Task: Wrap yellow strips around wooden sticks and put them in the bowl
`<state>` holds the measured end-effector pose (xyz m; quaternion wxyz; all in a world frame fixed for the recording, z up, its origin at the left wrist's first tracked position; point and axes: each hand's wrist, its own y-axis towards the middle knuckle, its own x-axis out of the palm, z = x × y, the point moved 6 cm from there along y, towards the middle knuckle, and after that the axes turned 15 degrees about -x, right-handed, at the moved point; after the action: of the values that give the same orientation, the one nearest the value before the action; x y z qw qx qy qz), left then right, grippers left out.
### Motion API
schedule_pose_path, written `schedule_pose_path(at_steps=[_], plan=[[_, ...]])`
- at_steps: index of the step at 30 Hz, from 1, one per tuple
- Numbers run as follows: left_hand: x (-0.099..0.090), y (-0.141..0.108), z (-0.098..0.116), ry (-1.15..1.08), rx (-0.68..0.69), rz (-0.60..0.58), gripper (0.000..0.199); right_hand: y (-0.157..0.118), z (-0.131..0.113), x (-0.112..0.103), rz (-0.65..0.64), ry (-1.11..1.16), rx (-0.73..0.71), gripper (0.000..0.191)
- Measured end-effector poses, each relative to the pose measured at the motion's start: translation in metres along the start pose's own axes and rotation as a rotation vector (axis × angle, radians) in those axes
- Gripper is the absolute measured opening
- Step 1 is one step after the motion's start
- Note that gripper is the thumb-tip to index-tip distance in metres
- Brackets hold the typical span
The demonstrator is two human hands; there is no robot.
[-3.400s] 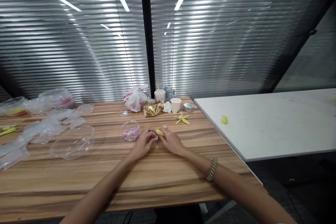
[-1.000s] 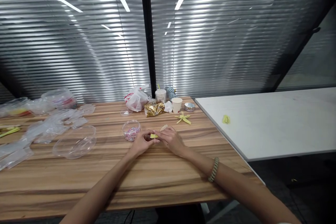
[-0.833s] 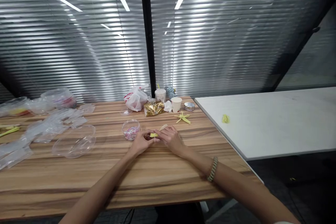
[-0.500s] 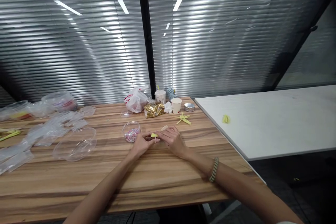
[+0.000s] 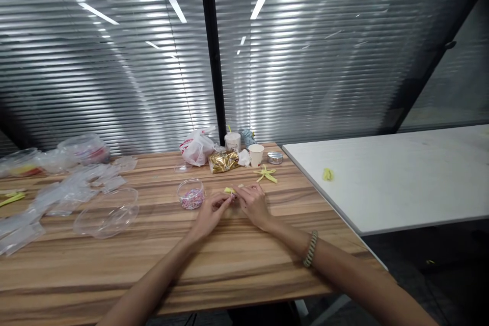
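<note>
At the middle of the wood-grain table [image 5: 229,260], the person's two hands met fingertip to fingertip over a short yellow strip [image 5: 229,190]. The right hand [image 5: 252,205] was clamped on it, the yellow end poking out to the left of the fingers and a paler end showing beyond them. The left hand [image 5: 211,211] had its thumb and forefinger drawn together just below the yellow end, by a tiny purplish spot; I couldn't tell whether they gripped the strip. A braided bracelet [image 5: 311,248] circled the right forearm. Just left of the hands stood a clear round tub [image 5: 191,181], with pink and purple bits [image 5: 192,199] inside. Beyond the right hand lay a yellow star-shaped piece [image 5: 266,173], near a white paper cup [image 5: 256,155], a silver round tin [image 5: 274,158] and a gold foil packet [image 5: 223,161].
</note>
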<state>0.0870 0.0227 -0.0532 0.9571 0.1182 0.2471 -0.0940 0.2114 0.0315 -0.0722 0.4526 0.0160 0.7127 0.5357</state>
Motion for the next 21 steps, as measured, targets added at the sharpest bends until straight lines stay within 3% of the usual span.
schedule_pose_path(at_steps=[4, 7, 11, 15, 18, 21], plan=[[-0.003, -0.007, 0.015, 0.05, 0.139, 0.032, 0.017, 0.0, 0.001, 0.005, -0.107, -0.045, 0.042, 0.029], [-0.002, -0.006, 0.016, -0.023, 0.122, -0.025, 0.015, 0.001, -0.001, 0.007, -0.133, -0.037, 0.03, 0.026], [0.002, 0.001, 0.001, -0.257, -0.065, -0.145, 0.014, 0.002, -0.002, 0.006, -0.118, -0.055, 0.041, 0.021], [0.007, 0.004, -0.016, -0.649, -0.319, -0.238, 0.013, 0.004, -0.007, 0.0, -0.04, -0.056, 0.01, 0.019], [0.013, 0.003, -0.022, -0.901, -0.473, -0.28, 0.012, 0.005, -0.012, -0.002, 0.016, -0.016, -0.081, 0.019], [0.017, 0.001, -0.029, -0.99, -0.602, -0.305, 0.01, 0.005, -0.018, 0.0, 0.009, 0.057, -0.264, 0.018]])
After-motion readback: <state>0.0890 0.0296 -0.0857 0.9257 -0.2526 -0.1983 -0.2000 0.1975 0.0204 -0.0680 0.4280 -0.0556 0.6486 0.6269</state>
